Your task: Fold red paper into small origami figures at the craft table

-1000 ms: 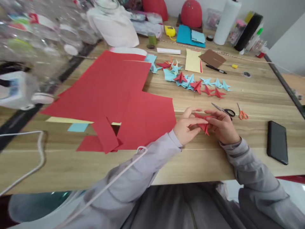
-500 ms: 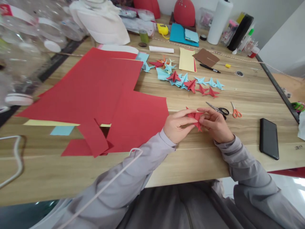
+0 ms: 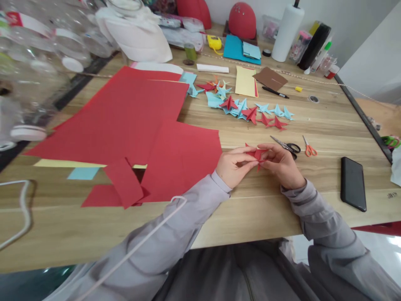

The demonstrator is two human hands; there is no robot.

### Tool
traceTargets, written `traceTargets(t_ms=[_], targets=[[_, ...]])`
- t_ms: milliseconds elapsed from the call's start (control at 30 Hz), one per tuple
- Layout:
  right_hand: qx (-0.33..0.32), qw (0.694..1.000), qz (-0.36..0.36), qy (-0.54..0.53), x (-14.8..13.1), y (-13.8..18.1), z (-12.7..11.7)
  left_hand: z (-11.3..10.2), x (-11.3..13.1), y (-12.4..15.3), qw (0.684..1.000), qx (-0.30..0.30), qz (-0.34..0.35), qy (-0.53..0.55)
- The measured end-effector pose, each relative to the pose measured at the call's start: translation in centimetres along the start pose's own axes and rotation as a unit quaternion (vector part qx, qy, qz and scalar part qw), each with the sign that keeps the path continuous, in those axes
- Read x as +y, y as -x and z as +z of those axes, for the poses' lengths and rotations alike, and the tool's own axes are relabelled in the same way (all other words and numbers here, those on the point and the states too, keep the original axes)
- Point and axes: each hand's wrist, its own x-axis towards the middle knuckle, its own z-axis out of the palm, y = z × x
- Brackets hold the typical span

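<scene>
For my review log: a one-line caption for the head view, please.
Left hand and right hand pinch a folded red paper piece at a wooden table, between red sheets and scissors.

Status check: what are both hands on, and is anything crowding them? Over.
Left grip, right grip: both shut on red folded paper. Black scissors close beyond right grip. Nothing blocking.

Both hands meet right at the small red paper fold (image 3: 258, 154). The left hand (image 3: 233, 166) pinches its left side, thumb on top, fingers tucked under. The right hand (image 3: 282, 166) grips its right side, fingers curled. The forearms angle in toward the fold from below, wrists low.
</scene>
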Motion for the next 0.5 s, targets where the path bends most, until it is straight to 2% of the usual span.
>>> traceTargets(t_ms=[233,367,500], targets=[[-0.008,0.998,-0.021,0.051,0.05,0.37,-0.25,0.49,0.37,0.23,1.0,0.011,0.02,-0.008],[-0.011,0.998,-0.029,0.059,-0.03,0.42,0.02,0.34,0.37,0.12,1.0,0.026,0.003,-0.016],[0.015,0.991,-0.067,0.118,-0.05,0.57,0.55,0.18,0.58,0.13,0.999,0.035,-0.004,-0.021]])
